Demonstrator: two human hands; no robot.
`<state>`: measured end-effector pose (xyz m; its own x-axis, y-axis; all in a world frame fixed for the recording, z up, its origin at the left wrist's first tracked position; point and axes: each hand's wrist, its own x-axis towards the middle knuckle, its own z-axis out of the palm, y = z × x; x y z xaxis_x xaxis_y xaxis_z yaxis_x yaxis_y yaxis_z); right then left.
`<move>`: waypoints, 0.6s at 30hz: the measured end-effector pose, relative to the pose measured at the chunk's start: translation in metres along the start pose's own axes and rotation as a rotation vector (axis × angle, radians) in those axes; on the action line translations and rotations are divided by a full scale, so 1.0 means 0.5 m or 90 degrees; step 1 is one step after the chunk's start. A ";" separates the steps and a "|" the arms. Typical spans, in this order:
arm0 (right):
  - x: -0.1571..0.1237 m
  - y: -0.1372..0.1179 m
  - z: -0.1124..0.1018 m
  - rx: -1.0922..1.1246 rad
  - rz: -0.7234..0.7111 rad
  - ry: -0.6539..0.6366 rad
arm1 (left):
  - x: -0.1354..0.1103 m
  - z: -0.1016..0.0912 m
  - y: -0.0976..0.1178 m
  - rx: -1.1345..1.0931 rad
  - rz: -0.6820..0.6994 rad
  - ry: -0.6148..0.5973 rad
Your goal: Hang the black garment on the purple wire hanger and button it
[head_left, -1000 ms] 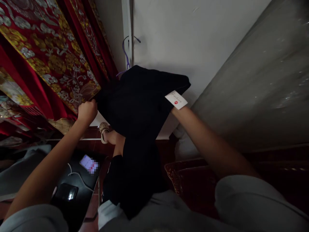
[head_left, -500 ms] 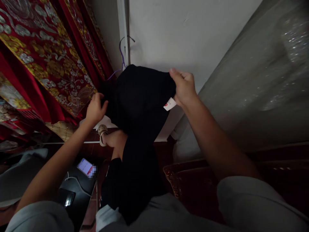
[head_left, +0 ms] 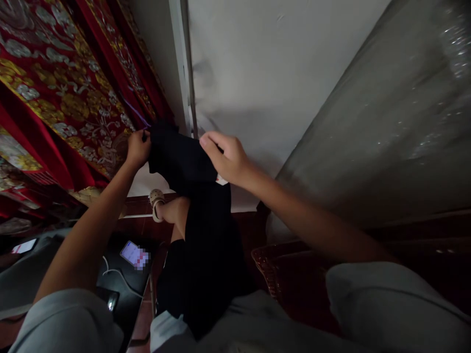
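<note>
A black garment (head_left: 180, 157) hangs between my two hands, in front of my legs. My left hand (head_left: 138, 150) is closed on its left edge, close to a thin purple wire hanger (head_left: 137, 113). The hanger shows only in part against the red cloth. My right hand (head_left: 228, 159) pinches the garment's right edge between thumb and fingers. A white tag (head_left: 221, 180) pokes out under that hand. Folds of the dark cloth hide how the hanger sits in it.
Red cloth embroidered in gold and silver (head_left: 73, 98) hangs at the left. Ahead is a white wall (head_left: 257, 59), and plastic-covered bulk (head_left: 386, 127) fills the right. A lit phone (head_left: 133, 254) and a cable (head_left: 123, 280) lie on a black seat. Another person's phone (head_left: 25, 246) shows far left.
My right hand has moved left and down, bringing the garment's edges closer together. The purple hanger has swung left. My left hand has shifted slightly left and closed on the cloth.
</note>
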<state>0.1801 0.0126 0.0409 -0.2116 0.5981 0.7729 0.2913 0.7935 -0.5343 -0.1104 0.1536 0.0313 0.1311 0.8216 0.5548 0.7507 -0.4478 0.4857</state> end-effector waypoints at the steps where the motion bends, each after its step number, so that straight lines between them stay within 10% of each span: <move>1: -0.015 -0.006 0.003 -0.010 -0.013 -0.015 | -0.011 -0.001 0.013 0.007 -0.009 0.034; 8: -0.083 -0.016 0.030 -0.079 -0.073 -0.085 | -0.035 -0.043 0.107 0.033 0.055 0.052; 18: -0.145 -0.044 0.078 -0.109 -0.170 -0.053 | -0.028 -0.069 0.077 0.082 0.043 0.007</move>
<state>0.1528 -0.0437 -0.0166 -0.3751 0.3835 0.8439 0.3665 0.8976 -0.2450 -0.1056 0.1128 0.0653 0.1775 0.7872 0.5907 0.8171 -0.4524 0.3574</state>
